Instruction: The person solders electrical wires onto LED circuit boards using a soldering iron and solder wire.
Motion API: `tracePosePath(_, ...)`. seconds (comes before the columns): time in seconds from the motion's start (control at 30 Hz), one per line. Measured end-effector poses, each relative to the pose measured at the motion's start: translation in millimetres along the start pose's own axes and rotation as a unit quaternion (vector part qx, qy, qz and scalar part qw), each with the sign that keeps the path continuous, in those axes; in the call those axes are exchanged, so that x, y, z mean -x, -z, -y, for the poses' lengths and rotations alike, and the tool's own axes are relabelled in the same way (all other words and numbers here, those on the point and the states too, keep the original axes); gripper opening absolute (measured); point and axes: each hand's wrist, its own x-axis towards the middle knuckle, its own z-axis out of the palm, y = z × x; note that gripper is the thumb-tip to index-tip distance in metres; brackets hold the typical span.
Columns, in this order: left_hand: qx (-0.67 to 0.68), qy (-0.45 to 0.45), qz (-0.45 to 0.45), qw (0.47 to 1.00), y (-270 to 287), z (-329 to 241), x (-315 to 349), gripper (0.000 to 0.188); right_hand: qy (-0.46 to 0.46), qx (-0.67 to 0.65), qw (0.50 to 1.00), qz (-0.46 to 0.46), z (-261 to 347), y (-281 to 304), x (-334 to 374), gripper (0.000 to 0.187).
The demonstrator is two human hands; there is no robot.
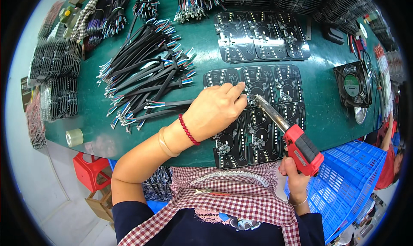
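My right hand [294, 175] is closed around the grip of a red and black soldering gun [302, 150]. The metal barrel reaches up and left, its tip close to my left fingertips. My left hand [219, 106] is pinched over a panel of black circuit boards [277, 132]. A black-sleeved wire cable [174, 103] runs from under that hand to the left, ending in loose coloured wires. The end beneath my fingers is hidden. Just to the left lies a heap of similar cables [146, 69] with stripped, multicoloured ends.
Another black board panel [260, 35] lies farther back, with racks of stacked boards [297, 1] behind. A black fan [352, 83] stands at the right. A tape roll [75, 137] sits near the left edge. A blue crate [344, 177] and red stool [91, 170] flank the table.
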Motion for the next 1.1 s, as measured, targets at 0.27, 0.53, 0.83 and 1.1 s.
tracePosePath(0.27, -0.007, -0.008, -0.003, 1.000, -0.1, 0.5, -0.2, 0.027, 0.031, 0.020, 0.999, 0.013, 0.4, -0.7, -2.0, 0.020)
tracePosePath(0.53, -0.020, -0.010, 0.009, 1.000, 0.5, 0.6, -0.2, 0.026, 0.032, 0.039, 0.999, 0.003, 7.8, -5.7, -3.7, 0.009)
tracePosePath(0.83, -0.020, -0.013, 0.005, 1.000, -0.2, 1.0, -0.6, 0.026, 0.017, -0.003, 1.000, -0.005, -3.3, 3.6, 4.4, 0.027)
tracePosePath(1.1, -0.019, -0.017, 0.001, 1.000, -1.7, 4.7, 1.2, 0.027, -0.010, 0.000, 1.000, -0.002, 0.4, 0.7, 5.1, 0.027)
